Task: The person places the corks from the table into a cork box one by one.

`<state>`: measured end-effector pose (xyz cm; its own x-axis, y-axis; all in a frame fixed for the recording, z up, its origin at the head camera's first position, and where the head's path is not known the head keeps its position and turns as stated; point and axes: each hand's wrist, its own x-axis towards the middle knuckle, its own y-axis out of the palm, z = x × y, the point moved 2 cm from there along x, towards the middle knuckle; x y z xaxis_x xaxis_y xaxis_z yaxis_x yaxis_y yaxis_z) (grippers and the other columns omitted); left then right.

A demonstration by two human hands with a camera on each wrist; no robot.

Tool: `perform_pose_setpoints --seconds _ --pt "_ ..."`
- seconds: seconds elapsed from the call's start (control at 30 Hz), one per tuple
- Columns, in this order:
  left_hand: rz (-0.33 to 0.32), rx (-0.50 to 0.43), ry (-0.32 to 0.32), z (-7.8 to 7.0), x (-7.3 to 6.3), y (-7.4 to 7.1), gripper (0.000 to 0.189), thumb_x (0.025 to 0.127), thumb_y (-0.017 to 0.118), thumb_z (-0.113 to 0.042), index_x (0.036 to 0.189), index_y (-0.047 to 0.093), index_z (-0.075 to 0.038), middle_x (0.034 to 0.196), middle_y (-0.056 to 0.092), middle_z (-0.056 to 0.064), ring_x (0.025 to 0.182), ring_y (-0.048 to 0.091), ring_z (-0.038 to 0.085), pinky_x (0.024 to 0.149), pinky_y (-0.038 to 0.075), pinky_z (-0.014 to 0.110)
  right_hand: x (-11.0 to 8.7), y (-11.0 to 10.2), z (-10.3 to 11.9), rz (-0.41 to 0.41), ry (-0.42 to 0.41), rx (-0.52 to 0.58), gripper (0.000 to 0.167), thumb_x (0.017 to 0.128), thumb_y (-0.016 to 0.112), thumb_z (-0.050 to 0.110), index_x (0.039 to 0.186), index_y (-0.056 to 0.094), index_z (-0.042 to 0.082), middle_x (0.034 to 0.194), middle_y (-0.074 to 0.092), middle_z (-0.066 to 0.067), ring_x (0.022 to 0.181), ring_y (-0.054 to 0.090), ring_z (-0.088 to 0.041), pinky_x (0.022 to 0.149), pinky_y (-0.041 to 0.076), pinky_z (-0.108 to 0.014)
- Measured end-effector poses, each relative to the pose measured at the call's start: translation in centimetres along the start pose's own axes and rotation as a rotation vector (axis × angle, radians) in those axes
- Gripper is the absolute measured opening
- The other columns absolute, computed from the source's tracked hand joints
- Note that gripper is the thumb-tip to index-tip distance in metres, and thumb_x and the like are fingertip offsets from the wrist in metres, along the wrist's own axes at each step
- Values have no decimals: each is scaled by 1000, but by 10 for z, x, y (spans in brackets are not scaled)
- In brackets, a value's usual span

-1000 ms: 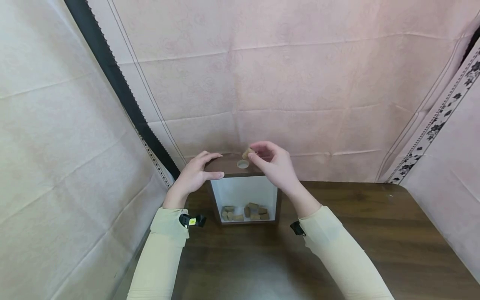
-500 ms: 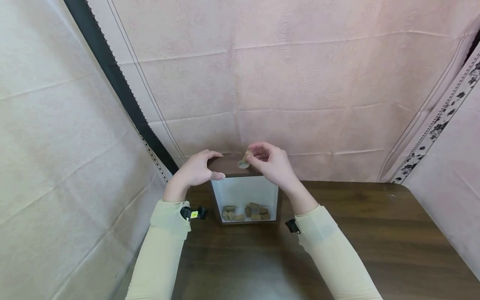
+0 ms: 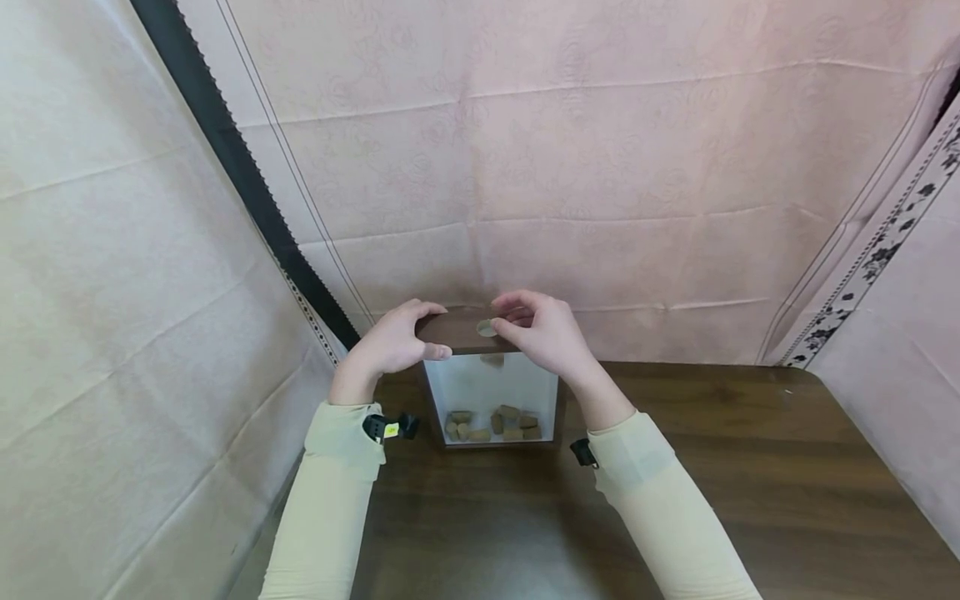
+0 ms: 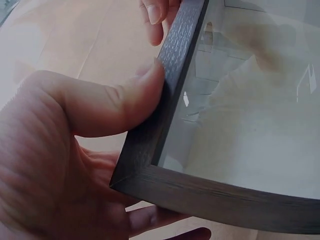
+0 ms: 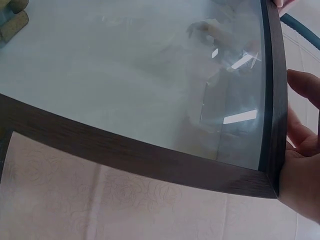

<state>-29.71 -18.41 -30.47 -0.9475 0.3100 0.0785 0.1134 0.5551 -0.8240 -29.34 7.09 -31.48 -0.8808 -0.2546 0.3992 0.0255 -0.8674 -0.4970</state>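
A dark wood shadow box with a clear front and a round hole in its top stands upright on the table. My left hand grips its top left corner, thumb on the front edge of the frame and fingers beyond it. Close to the hole's right side is my right hand, its fingers loosely bent with nothing seen between them. A blurred brown cork shows inside, just under the top. Several corks lie at the bottom; a few of these corks appear in the right wrist view.
Brown wood-grain table extends in front of the box and to its right. A pale cloth hangs close behind the box, and another cloth stands on the left. Reflections lie on the clear front.
The cork that my right fingers pinched over the hole has gone down through it and shows inside the box. The right hand has let go; the left hand stays on the corner.
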Motion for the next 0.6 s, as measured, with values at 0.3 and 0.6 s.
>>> perform_pose_setpoints --seconds 0.3,0.6 --pt "3 -20 -7 1 -1 1 67 93 84 -31 153 56 -16 148 55 12 122 54 36 105 47 62 -2 -1 0 13 7 0 24 100 78 22 122 76 14 114 76 0 101 72 -19 92 60 -42" --pt "-4 -23 -1 5 -1 2 68 94 83 -31 154 55 -17 151 53 13 125 53 37 108 46 65 -3 0 1 13 16 -1 22 101 77 23 121 76 15 113 76 0 101 72 -20 90 60 -43"
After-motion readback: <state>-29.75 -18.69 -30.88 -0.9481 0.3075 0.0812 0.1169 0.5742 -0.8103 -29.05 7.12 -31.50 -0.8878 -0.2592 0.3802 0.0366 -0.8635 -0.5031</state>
